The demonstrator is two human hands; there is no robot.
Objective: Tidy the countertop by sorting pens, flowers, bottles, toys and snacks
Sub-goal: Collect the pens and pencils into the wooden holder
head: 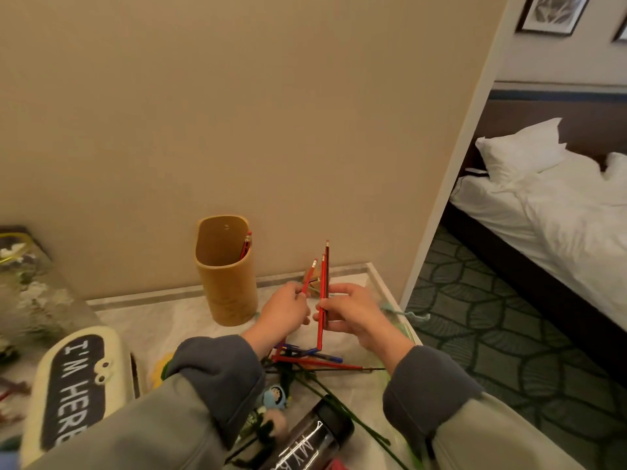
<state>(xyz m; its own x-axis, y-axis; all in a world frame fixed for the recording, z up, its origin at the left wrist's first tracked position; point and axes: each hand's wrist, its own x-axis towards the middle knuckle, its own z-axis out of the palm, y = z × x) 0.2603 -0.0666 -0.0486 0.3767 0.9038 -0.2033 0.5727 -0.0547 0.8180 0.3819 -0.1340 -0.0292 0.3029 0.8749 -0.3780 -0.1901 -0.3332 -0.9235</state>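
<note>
Both hands are raised above the marble counter [159,322], just in front of the beige wall. A single red pencil [309,278] is pinched between the thumb and fingertips of the left hand [283,312], its eraser end pointing up and tilted to the right. A bundle of red pencils [324,273] is gripped by the curled fingers of the right hand [356,317] and is held nearly upright, with the lower ends reaching down below the palm. The two hands are close together, and the single pencil is seen just beside the bundle, whether touching it cannot be told.

A tan cylindrical pen holder [225,286] stands on the counter against the wall, left of the hands, and a few red pencils [245,247] are already leaned inside it against its right wall.

Below the hands, a loose pile of pens and pencils [305,359] lies on the counter, red and blue ones crossed over each other. Green flower stems [339,407] are spread nearer the person, beside a small blue toy [275,396]. A dark bottle [315,435] with white lettering lies at the bottom edge. A cream pouch [78,385] lettered "I'M HERE" rests at the left. A bed [559,212] with white linen is seen at the right.
</note>
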